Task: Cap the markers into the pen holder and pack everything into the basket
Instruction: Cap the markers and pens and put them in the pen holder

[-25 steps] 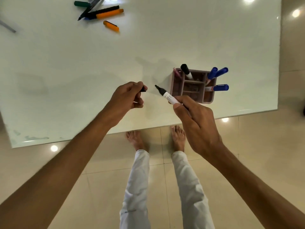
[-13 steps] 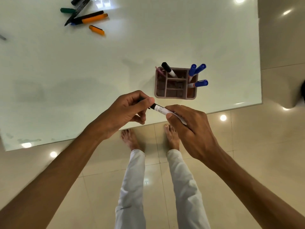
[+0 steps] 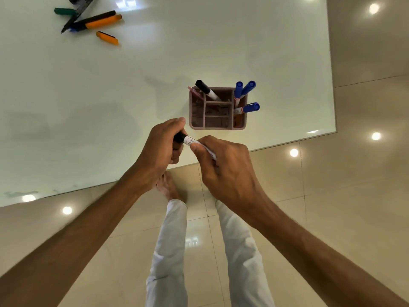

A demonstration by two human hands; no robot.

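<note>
Over the table's near edge I hold a white marker. My right hand grips its barrel, and my left hand is closed around its black cap, which sits on the tip. Just beyond my hands stands a brown divided pen holder. It holds a black-capped marker, a pink pen and three blue-capped markers. No basket is in view.
Loose markers lie at the far left of the white table: a green one, black ones, an orange one and a short orange cap. The table's right edge is near the holder. My legs stand on tiled floor.
My hands came together: the cap in my left hand went from apart from the marker tip to seated on it. The view shifted, so the holder appears slightly further left.
</note>
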